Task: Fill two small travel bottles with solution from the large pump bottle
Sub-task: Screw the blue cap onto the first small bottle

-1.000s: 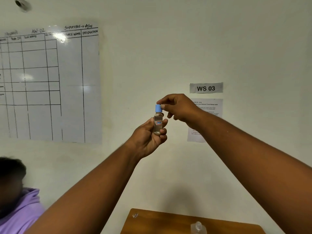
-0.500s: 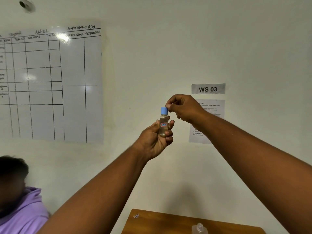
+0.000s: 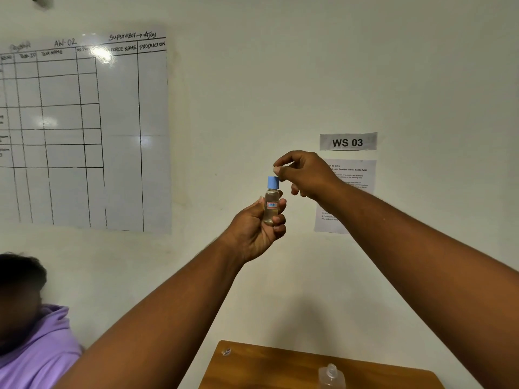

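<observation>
My left hand (image 3: 258, 228) grips a small clear travel bottle (image 3: 271, 204), held upright at arm's length in front of the wall. The bottle has a blue cap (image 3: 273, 182), a small red-edged label and clear liquid inside. My right hand (image 3: 303, 175) hovers just above and to the right of the cap. Its fingers are curled, with thumb and forefinger pinched together and nothing between them. A second clear bottle (image 3: 331, 376) without a cap stands on the wooden table (image 3: 266, 366) at the bottom edge. The large pump bottle is out of view.
A whiteboard (image 3: 84, 130) with a drawn grid hangs on the wall at left. A "WS 03" sign (image 3: 348, 141) and a printed sheet (image 3: 351, 175) are taped at right. A person in a purple hoodie (image 3: 36, 346) sits at lower left.
My right hand pinched the blue cap before; it has now lifted slightly off the cap. My left hand kept its hold on the bottle.
</observation>
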Motion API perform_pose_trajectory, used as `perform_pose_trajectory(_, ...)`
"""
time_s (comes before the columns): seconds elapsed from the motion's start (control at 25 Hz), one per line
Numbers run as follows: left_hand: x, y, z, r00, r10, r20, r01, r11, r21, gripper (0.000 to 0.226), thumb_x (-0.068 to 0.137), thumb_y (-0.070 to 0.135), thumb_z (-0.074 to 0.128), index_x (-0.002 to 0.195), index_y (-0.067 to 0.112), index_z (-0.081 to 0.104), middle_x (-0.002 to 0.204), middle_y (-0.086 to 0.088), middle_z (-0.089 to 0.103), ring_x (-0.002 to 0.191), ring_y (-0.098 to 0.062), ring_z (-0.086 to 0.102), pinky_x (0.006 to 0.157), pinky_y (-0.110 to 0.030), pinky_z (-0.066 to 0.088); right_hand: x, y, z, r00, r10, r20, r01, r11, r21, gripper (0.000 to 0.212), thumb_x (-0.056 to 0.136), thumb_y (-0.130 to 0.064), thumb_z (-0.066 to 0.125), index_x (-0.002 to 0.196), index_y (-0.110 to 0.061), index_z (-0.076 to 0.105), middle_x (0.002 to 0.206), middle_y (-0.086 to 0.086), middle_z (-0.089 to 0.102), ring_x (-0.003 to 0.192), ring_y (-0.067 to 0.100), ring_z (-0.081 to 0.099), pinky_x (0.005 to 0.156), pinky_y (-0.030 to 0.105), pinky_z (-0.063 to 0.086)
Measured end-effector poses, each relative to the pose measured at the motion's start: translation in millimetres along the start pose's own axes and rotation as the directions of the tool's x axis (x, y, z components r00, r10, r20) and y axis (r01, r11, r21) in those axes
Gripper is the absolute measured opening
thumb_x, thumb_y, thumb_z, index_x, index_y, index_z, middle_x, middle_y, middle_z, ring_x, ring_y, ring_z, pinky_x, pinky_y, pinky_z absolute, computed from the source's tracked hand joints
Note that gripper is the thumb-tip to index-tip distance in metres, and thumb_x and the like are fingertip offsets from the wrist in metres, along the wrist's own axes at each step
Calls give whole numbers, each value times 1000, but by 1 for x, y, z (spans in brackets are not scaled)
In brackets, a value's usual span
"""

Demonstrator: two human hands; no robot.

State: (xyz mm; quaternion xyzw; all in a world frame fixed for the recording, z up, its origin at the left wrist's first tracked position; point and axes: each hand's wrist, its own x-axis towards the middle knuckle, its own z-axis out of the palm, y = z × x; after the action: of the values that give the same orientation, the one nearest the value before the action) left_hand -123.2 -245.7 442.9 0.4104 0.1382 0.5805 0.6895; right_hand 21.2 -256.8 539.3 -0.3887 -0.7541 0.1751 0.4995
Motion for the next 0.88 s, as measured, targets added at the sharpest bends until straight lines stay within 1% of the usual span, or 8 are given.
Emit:
perform_pose_trajectory(0.16,2,-1,-5,1000,1,6,-1,1000,4,34,109,32,35,129,13,54,90,-6,66,57,-13,49,51,-25,44,2,3,4,998,14,59,-13,1000,-25,20,92,-26,67,113,-24,69,97,0,73,64,13,63,51,20,46)
perform_pose_trajectory(0.24,3,-1,-6,1000,2,15,-2,1000,18,33,109,33,34,128,14,54,90,-6,65,58,-13,48,52,-25,43,1,4,7,998,-6,56,9,999,-52,25,89,-32,72,112,-22,69,88,0,70,64,12,60,53,20,45)
perform_pose_trajectory(0.32,4,-2,-7,1000,3,19,-3,1000,25,33,109,33,34,127,14,54,89,-6,65,58,-13,48,52,-25,43,3,5,7,1000,-12,26,12,1000,-18,29,88,-37,72,113,-22,68,89,1,69,65,12,57,55,22,44)
perform_pose_trajectory(0.4,6,-2,-9,1000,3,21,-4,1000,21,33,110,33,34,128,14,54,89,-6,65,57,-13,48,52,-25,43,5,7,8,999,13,38,-14,1000,14,26,91,-33,68,115,-25,67,96,3,71,61,13,58,51,22,43)
perform_pose_trajectory(0.52,8,-4,-11,999,3,38,-4,1000,17,34,110,33,33,130,13,53,87,-5,65,56,-12,48,51,-25,44,8,10,10,999,31,19,-31,999,-30,21,90,-27,67,110,-24,68,83,1,65,58,12,52,47,20,38)
perform_pose_trajectory(0.68,8,-6,-13,999,4,32,-4,1000,10,34,110,32,33,131,13,51,85,-5,66,55,-13,49,51,-25,44,7,12,11,997,32,72,-28,998,-49,17,92,-23,65,106,-21,74,87,-3,70,60,13,57,46,19,41)
perform_pose_trajectory(0.76,9,-7,-15,999,6,34,-6,1000,14,32,110,31,33,129,14,52,85,-4,66,55,-13,49,51,-25,44,7,13,13,996,30,81,-24,997,-71,15,93,-24,65,102,-18,76,81,-7,68,61,10,55,44,15,39)
perform_pose_trajectory(0.88,11,-9,-20,999,0,35,0,1000,8,30,110,31,35,127,14,53,86,-5,66,56,-13,48,51,-26,44,6,15,13,988,9,153,15,988,-155,18,96,-23,63,110,-20,74,82,-12,65,65,7,56,49,14,39)
